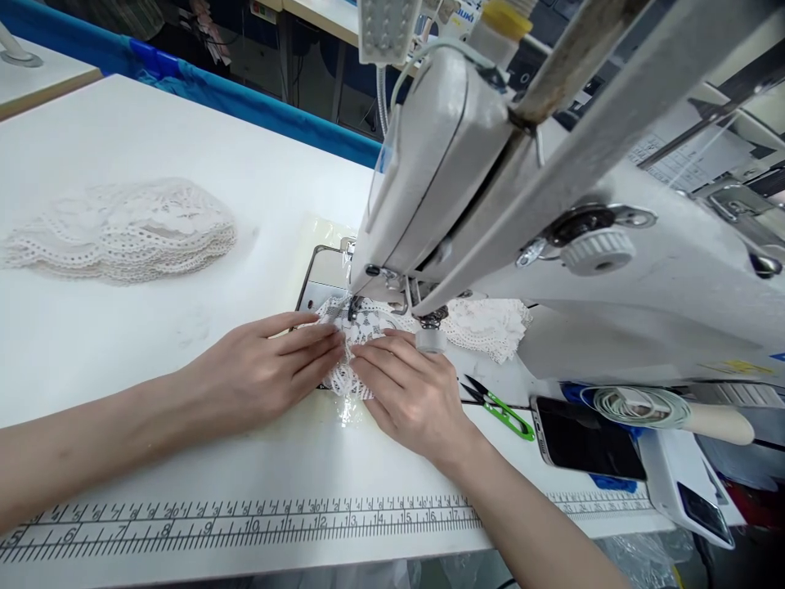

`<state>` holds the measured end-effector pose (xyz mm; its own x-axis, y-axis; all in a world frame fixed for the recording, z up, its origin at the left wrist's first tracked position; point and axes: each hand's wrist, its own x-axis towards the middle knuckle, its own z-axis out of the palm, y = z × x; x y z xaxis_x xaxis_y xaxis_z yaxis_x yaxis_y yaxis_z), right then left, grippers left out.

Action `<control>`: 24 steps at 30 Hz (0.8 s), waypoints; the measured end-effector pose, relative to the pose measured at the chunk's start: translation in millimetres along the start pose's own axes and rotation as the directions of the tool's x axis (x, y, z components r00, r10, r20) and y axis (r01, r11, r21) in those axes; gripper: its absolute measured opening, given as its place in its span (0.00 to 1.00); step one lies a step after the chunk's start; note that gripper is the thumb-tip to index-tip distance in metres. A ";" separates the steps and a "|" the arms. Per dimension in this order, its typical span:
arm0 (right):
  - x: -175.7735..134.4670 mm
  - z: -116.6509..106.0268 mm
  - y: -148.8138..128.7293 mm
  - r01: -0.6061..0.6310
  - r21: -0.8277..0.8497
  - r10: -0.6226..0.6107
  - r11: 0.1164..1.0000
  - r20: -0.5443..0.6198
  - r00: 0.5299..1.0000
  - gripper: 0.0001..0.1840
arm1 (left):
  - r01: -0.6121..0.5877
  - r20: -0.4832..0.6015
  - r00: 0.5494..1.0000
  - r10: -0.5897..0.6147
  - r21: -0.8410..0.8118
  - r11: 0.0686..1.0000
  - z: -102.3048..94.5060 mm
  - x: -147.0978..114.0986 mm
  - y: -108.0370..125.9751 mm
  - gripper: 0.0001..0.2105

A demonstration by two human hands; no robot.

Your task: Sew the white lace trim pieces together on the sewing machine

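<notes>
A piece of white lace lies under the needle area of a sewing machine, with its lower edge between my hands. My left hand comes in from the left, its fingers stretched out and their tips resting on the lace. From the right, my right hand lays its extended fingers on the same piece, close to the left fingertips. The needle and presser foot are partly hidden behind the machine head. More lace spreads out to the right, behind the machine's needle bar.
A stack of scalloped lace sits on the white table at left. Green thread snips and a phone lie to the right, by a white device and a coiled cord. A printed ruler runs along the front edge.
</notes>
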<state>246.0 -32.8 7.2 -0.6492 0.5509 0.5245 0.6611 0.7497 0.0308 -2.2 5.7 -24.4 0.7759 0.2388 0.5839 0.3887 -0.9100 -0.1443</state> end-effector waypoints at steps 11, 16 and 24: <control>4.1 0.6 2.4 -0.009 -0.041 0.009 0.999 -0.001 1.000 0.15 | -0.010 0.036 0.999 0.007 0.086 0.996 -11.9 19.9 -7.3 0.15; 6.3 2.6 2.6 -0.009 -0.056 0.008 0.998 -0.021 1.000 0.15 | -0.008 0.054 0.999 0.003 0.087 0.996 -10.2 16.0 -9.3 0.15; -0.4 7.2 1.9 0.021 -0.028 -0.020 0.999 0.021 1.000 0.13 | -0.015 0.023 1.000 0.014 0.013 1.000 -9.7 13.9 -10.3 0.15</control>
<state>244.8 -28.9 1.0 -0.6701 0.5430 0.5061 0.6575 0.7507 0.0652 -0.3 15.1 -7.0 0.7928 0.2336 0.5629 0.3838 -0.9088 -0.1634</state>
